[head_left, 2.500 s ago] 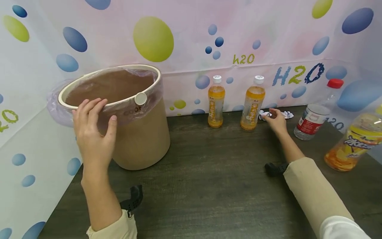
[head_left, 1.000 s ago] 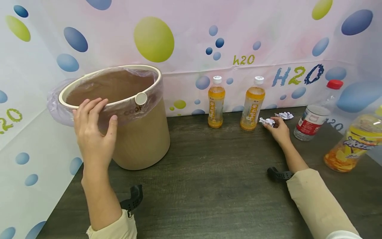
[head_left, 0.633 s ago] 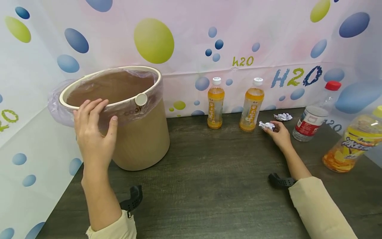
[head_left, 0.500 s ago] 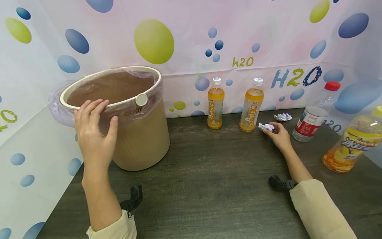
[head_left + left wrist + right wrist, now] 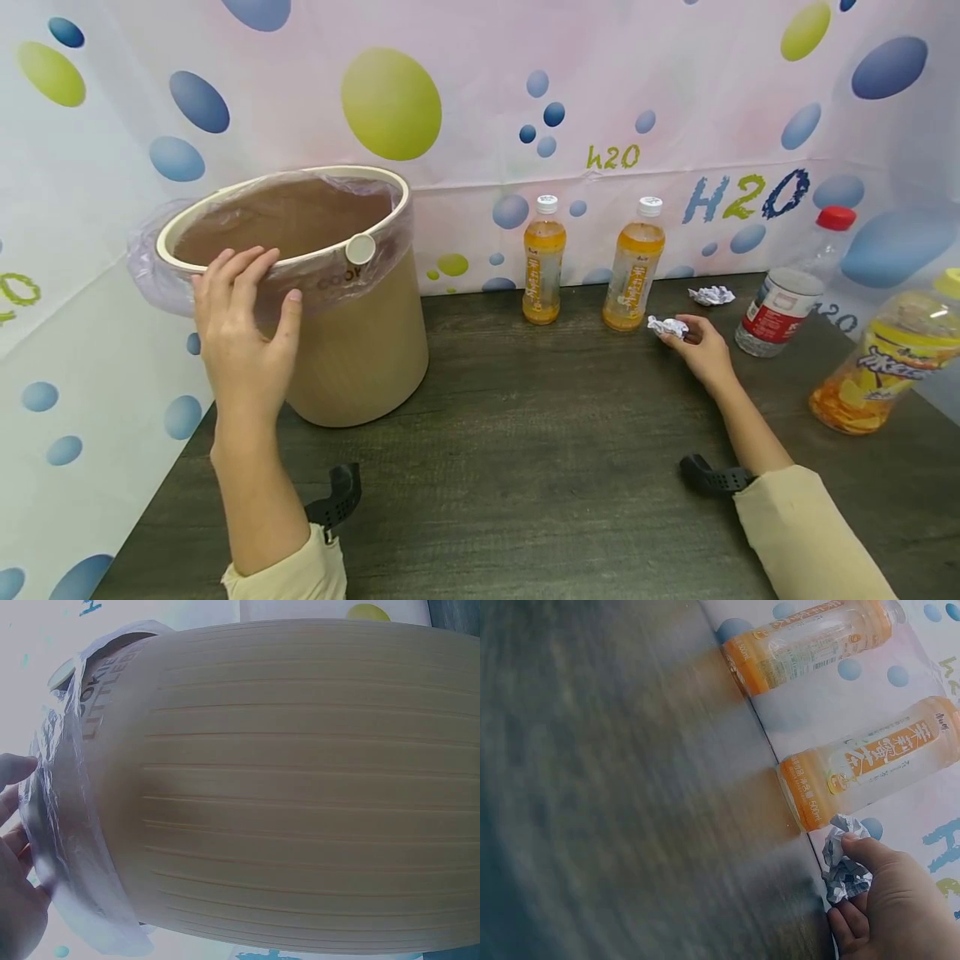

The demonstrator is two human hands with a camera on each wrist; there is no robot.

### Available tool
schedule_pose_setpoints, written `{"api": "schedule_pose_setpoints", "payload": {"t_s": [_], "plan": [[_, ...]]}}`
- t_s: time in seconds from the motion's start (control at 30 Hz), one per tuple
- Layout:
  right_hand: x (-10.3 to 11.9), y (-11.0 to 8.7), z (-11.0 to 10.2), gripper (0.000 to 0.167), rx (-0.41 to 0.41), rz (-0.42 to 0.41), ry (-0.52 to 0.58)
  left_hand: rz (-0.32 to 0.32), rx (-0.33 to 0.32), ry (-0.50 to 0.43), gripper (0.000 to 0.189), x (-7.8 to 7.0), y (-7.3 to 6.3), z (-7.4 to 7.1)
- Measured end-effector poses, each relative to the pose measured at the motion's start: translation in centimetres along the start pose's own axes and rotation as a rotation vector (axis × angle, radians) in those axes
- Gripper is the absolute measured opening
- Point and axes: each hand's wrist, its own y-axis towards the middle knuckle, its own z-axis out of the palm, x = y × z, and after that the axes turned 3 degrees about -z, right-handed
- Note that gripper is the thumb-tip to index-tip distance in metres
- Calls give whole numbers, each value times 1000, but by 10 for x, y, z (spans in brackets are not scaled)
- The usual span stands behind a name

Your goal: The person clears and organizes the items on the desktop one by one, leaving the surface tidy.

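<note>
My left hand [image 5: 243, 342] holds the near rim of a beige trash can [image 5: 360, 358], its fingers hooked over the edge and its thumb on the outside. A thin, pale purple bag [image 5: 56, 810] is folded over that rim. On the right, my right hand [image 5: 703, 348] pinches a crumpled ball of white paper [image 5: 844, 862] between thumb and fingers, close over the dark table. A second crumpled paper [image 5: 711, 295] lies just behind this hand, near the wall.
Two orange-labelled bottles with white caps, a left one [image 5: 543, 262] and a right one [image 5: 633, 267], stand along the back wall. At the right are a red-capped bottle [image 5: 776, 317] and a large yellow-labelled bottle [image 5: 877, 367]. The dark wooden table [image 5: 510, 467] runs beneath everything.
My right hand has taken hold of the front paper ball and drawn it slightly toward me, apart from the other paper. My left hand stays on the trash can's rim.
</note>
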Motion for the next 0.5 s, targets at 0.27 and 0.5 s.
{"api": "schedule_pose_setpoints", "payload": {"t_s": [0.27,0.5], "plan": [[-4,-7,1,57,19,18,-3,3,28,26,35,0,0,1],[0,-4,1,56,9,-4,10,21,15,35,35,0,0,-1]]}}
